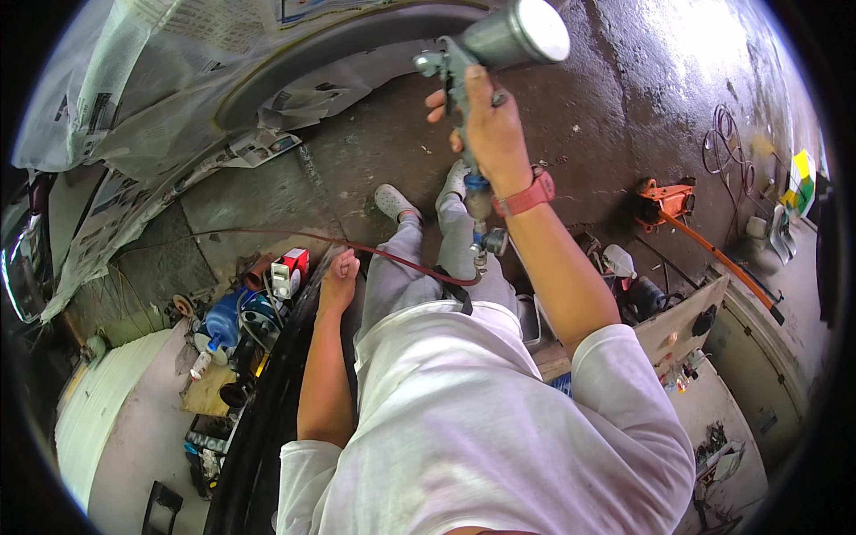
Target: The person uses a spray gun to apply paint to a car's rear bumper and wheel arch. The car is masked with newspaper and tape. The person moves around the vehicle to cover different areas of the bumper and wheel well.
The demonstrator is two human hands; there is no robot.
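Note:
My right hand (493, 125) is wrapped round the handle of a paint spray gun (459, 80), raised in front of me. Its silver cup (513, 37) points up and to the right. Below the grip hang a filter and gauge fitting (481, 207), with a reddish air hose (392, 256) running off to the left. My left hand (340, 278) hangs low at my left side with its fingers curled in, just below the hose; nothing shows in it. Ahead at the upper left, a curved grey panel edge (259, 76) is surrounded by masking paper and plastic sheeting (116, 107).
An orange floor jack (664, 201) with a long handle stands to the right, near a coiled hose (729, 143). On my left lie a blue container (225, 316), a red-and-white box (289, 273) and assorted tools. A wooden board (660, 330) borders clutter behind my right arm.

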